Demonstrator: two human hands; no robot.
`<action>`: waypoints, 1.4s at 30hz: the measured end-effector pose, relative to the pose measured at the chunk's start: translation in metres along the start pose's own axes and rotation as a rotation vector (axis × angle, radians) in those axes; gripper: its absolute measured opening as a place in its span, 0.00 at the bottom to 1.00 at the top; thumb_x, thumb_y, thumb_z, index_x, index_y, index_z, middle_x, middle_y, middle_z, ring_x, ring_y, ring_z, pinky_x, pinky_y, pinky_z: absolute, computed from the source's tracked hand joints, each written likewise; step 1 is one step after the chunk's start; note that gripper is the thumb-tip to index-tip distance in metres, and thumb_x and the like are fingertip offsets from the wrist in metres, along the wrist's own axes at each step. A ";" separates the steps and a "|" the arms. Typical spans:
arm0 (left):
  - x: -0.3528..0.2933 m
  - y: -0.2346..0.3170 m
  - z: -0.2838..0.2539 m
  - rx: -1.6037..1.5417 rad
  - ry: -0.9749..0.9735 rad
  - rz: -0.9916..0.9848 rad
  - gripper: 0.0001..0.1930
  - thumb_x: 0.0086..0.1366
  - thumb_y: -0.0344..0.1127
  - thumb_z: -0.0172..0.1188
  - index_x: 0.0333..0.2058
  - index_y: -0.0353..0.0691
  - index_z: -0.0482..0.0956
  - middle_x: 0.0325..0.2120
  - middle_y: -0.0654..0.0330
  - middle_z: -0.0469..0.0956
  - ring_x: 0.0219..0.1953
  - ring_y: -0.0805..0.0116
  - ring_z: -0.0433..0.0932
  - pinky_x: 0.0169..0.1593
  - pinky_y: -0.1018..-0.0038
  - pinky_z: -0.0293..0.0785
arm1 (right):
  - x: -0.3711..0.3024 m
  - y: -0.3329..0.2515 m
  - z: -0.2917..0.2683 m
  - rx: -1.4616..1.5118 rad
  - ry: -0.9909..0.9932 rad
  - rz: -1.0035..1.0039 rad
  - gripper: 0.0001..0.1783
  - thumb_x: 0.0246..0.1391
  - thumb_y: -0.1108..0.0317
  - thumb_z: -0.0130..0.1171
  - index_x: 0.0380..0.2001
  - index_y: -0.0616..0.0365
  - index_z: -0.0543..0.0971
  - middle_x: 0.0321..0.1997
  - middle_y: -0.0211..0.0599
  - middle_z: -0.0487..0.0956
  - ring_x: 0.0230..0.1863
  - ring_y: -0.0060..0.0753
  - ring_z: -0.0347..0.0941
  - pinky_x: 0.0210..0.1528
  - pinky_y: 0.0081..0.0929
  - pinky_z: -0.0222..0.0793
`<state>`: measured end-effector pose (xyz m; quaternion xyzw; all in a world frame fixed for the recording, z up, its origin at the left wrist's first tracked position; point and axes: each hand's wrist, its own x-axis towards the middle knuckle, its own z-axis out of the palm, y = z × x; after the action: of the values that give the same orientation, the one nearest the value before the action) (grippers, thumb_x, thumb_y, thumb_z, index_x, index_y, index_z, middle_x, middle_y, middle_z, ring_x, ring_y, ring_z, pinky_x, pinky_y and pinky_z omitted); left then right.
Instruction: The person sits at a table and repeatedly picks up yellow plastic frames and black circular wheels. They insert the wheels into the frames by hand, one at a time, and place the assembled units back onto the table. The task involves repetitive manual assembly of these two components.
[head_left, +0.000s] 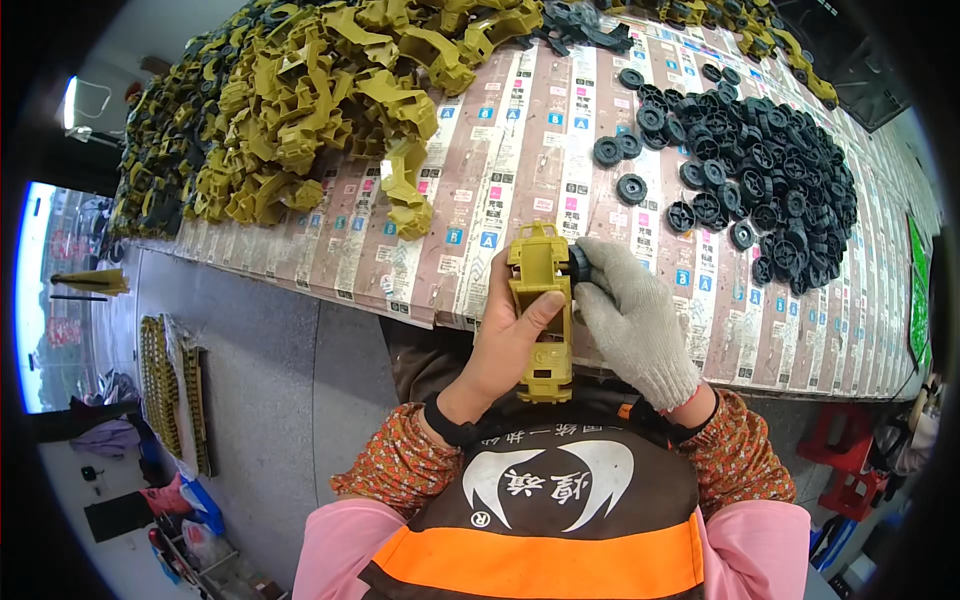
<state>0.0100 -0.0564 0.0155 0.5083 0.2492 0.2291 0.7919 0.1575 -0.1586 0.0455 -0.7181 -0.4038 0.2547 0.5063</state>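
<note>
Here, from the head view, your bare left hand (510,335) has its grip closed round the olive toy truck body (543,310), thumb across its side, just above the tabletop (520,150) edge. Your gloved right hand (635,320) is closed on a black wheel (580,262) at the body's upper right corner. Keep the body steady and press the wheel in squarely; spare wheels (770,180) lie beyond your right grip.

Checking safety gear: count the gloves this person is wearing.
1: a grey knit glove on the right hand, gripping the black wheel on the olive toy body. The left hand is bare; both hands show fully.
</note>
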 end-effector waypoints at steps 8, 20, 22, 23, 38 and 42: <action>-0.004 -0.006 -0.006 0.601 -0.103 0.168 0.36 0.74 0.41 0.65 0.70 0.36 0.54 0.56 0.48 0.77 0.57 0.53 0.80 0.60 0.62 0.74 | -0.003 -0.008 -0.007 -0.261 -0.037 -0.092 0.17 0.55 0.75 0.56 0.49 0.61 0.79 0.35 0.57 0.84 0.38 0.67 0.82 0.41 0.55 0.77; 0.001 0.012 -0.008 0.720 -0.222 0.126 0.39 0.73 0.45 0.66 0.70 0.38 0.52 0.52 0.45 0.82 0.54 0.40 0.83 0.56 0.56 0.78 | 0.015 -0.017 -0.027 -0.263 -0.184 0.041 0.11 0.51 0.74 0.56 0.39 0.66 0.79 0.34 0.62 0.81 0.40 0.69 0.81 0.43 0.55 0.76; 0.005 0.001 -0.010 0.675 -0.209 0.123 0.39 0.72 0.44 0.67 0.70 0.38 0.53 0.55 0.47 0.81 0.56 0.46 0.83 0.57 0.58 0.77 | 0.023 -0.016 -0.031 -0.341 -0.239 0.023 0.11 0.52 0.72 0.57 0.39 0.65 0.79 0.34 0.62 0.82 0.39 0.68 0.81 0.43 0.54 0.77; 0.006 -0.005 -0.010 0.583 -0.160 0.106 0.39 0.72 0.44 0.68 0.70 0.38 0.54 0.56 0.50 0.79 0.56 0.50 0.81 0.58 0.60 0.77 | 0.035 -0.015 -0.035 -0.375 -0.286 0.022 0.11 0.53 0.71 0.57 0.39 0.65 0.79 0.34 0.62 0.82 0.38 0.66 0.82 0.43 0.54 0.77; 0.019 0.015 -0.025 -0.311 0.162 -0.030 0.18 0.75 0.39 0.66 0.57 0.46 0.71 0.41 0.67 0.79 0.38 0.76 0.83 0.41 0.74 0.85 | 0.077 0.001 -0.053 -0.511 -0.172 -0.202 0.17 0.63 0.64 0.61 0.51 0.62 0.81 0.45 0.47 0.85 0.48 0.52 0.83 0.48 0.43 0.78; 0.021 0.015 -0.023 -0.321 0.174 0.026 0.18 0.74 0.38 0.67 0.56 0.45 0.71 0.41 0.66 0.79 0.39 0.75 0.83 0.41 0.73 0.85 | 0.028 -0.021 -0.035 0.118 -0.451 0.204 0.24 0.68 0.65 0.57 0.62 0.64 0.77 0.49 0.38 0.84 0.46 0.29 0.80 0.50 0.30 0.78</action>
<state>0.0107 -0.0217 0.0179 0.3566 0.2704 0.3194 0.8353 0.1934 -0.1500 0.0789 -0.6494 -0.4163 0.4815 0.4160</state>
